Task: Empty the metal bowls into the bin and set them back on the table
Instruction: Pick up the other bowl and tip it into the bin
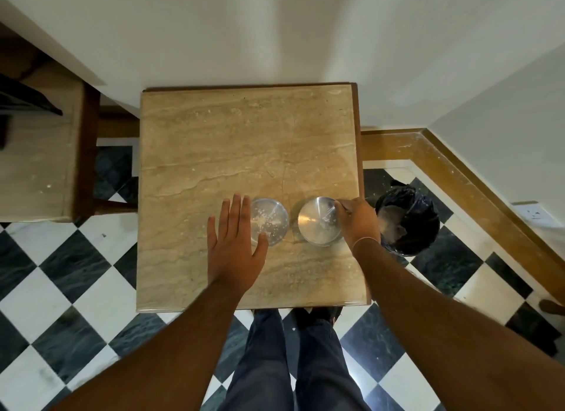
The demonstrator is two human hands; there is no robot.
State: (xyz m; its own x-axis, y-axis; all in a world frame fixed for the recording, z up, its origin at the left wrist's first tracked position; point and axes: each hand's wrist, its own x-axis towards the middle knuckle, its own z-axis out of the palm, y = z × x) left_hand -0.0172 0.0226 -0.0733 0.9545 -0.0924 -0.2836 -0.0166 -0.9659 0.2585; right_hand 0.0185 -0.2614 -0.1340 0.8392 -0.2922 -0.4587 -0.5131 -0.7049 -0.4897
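Flat and spread wide, his left hand (pixel 234 245) hovers over the marble table (pixel 214 141), fingers straight, holding nothing; its thumb overlaps the near rim of the left metal bowl (pixel 270 219), though contact is unclear. Beside that sits the right metal bowl (pixel 316 221), its far right rim pinched by the right hand (pixel 357 219). Past the table's right edge, on the checkered floor, stands the black-lined bin (pixel 408 224).

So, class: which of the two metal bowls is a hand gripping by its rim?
The right-hand bowl, nearest the bin: the right hand pinches its rim. The left hand lies flat and open beside the left bowl.
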